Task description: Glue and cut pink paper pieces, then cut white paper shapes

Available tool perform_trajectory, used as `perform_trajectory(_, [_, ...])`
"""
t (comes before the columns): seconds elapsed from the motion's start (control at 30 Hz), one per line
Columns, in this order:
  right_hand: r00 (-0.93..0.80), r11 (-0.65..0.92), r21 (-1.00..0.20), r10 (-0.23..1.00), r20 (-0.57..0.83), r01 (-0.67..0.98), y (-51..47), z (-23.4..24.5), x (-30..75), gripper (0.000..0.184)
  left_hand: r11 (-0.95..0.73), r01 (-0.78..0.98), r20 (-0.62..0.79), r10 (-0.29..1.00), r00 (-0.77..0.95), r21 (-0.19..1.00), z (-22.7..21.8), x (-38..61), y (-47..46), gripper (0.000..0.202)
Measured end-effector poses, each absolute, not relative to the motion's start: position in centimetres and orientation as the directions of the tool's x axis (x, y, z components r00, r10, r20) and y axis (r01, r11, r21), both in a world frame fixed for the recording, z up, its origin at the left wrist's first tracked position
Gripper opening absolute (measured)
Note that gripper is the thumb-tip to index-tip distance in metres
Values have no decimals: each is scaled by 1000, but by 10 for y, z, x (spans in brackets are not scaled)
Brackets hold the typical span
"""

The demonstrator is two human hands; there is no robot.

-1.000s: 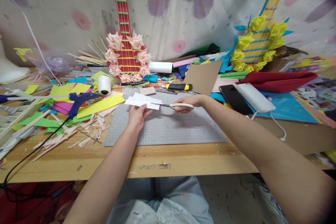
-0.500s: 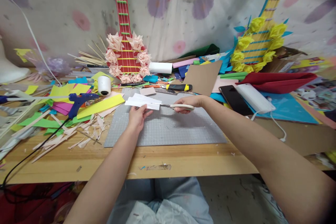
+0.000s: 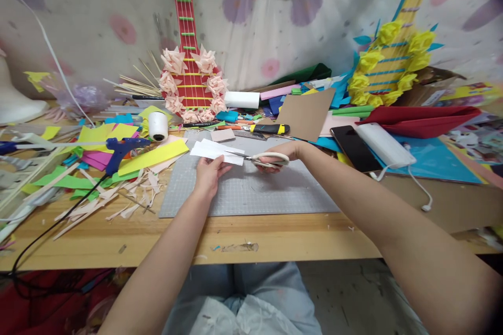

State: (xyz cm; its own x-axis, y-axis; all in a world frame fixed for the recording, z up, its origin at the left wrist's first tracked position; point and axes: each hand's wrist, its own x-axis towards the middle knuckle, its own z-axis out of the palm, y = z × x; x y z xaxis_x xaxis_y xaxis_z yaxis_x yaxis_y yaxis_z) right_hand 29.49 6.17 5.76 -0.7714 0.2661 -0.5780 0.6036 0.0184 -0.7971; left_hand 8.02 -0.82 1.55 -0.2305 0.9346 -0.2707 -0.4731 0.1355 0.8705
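Note:
My left hand (image 3: 210, 175) is closed on a piece of white paper (image 3: 206, 150), its thumb on top and the fingers beneath. The paper is held above the grey cutting mat (image 3: 251, 193). My right hand (image 3: 275, 158) grips a pair of scissors (image 3: 271, 157) with pale handles. Their blades point left and lie across the right part of the paper. Whether the blades are fully parted I cannot tell. Just behind the paper, a small pale pink block (image 3: 222, 135) lies on the mat.
A blue glue gun (image 3: 120, 152) and paper scraps (image 3: 137, 188) lie left. Behind the mat are a yellow-black utility knife (image 3: 269, 129) and brown cardboard (image 3: 308, 112). A red paper guitar (image 3: 186, 26) and a yellow one (image 3: 387, 63) stand behind. A phone (image 3: 353, 147) lies right.
The scissors' handles have spread apart, and the tool has turned slightly in my right hand. My left hand keeps hold of the paper. The whole view has shifted a little.

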Motion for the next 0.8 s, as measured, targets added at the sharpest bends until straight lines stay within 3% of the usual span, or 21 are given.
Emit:
perform_trajectory(0.2, [-805, 49, -820, 230, -547, 571, 66, 53, 289, 63, 118, -464, -250, 940, -233, 878, 14, 82, -10, 18])
perform_trajectory(0.8, [-779, -8, -824, 320, -539, 566, 60, 57, 287, 50, 151, -471, -288, 928, -235, 869, 16, 82, -8, 22])
